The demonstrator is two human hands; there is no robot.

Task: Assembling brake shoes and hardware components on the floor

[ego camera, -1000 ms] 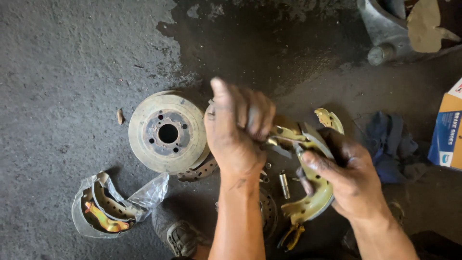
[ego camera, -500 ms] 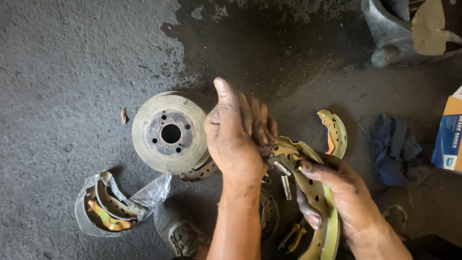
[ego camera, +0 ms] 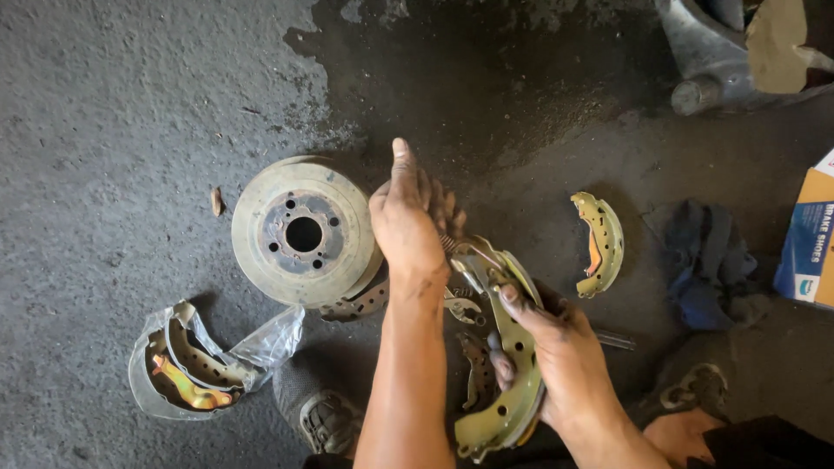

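Observation:
My right hand (ego camera: pixel 556 360) grips a curved yellow-green brake shoe (ego camera: pixel 512 347), held upright over the oily concrete floor. At the shoe's upper end my left hand (ego camera: pixel 408 221) is closed on a small coil spring (ego camera: pixel 452 245), and the hand's back faces the camera. Below the hands lie small metal levers and fittings (ego camera: pixel 460 308). What the left fingers hold beyond the spring is hidden.
A round brake drum (ego camera: pixel 300 230) lies to the left. A second brake shoe (ego camera: pixel 599 243) rests on the right. More shoes in a clear plastic bag (ego camera: pixel 200 360) lie lower left. A dark rag (ego camera: pixel 708 269), a blue and orange box (ego camera: pixel 812 239) and my shoe (ego camera: pixel 321 417) are nearby.
The brake shoe in my right hand has swung from tilted across to more upright and lower. My left hand moved slightly left, staying at the shoe's top end.

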